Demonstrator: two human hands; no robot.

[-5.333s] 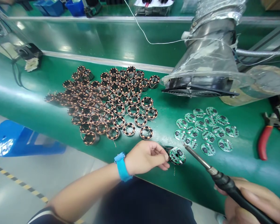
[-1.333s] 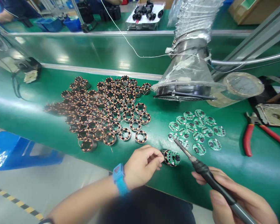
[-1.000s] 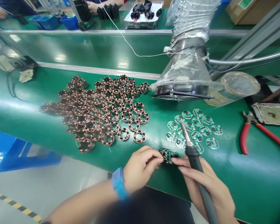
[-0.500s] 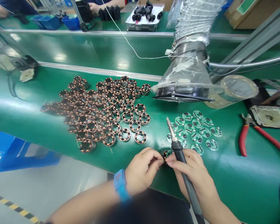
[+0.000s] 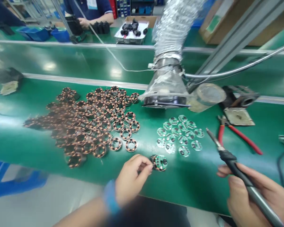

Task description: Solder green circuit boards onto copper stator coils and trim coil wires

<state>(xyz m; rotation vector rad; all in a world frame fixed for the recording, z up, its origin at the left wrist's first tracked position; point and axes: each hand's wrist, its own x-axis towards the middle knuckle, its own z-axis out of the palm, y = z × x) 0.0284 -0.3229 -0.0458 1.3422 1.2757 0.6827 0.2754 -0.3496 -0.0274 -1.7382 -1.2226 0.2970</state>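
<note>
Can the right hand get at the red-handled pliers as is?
Likely not cleanly: the right hand grips the soldering iron, which would need setting down first. Otherwise nothing seems to block the pliers.

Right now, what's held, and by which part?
Right hand: soldering iron, by its handle. Left hand: at the edge of the board-topped stator; hold can't be told.

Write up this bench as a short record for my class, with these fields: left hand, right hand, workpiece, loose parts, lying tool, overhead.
Left hand: the left hand, fingertips pinched at the workpiece's edge; grip on ring or wire unclear
Right hand: the right hand holds a soldering iron, tip clear of the workpiece
Workpiece: copper-wound ring with a round green board on its face
Loose parts: many wound rings; a cluster of green boards
Lying tool: red-handled pliers
Overhead: funnel-shaped hood on a silvery duct
</note>
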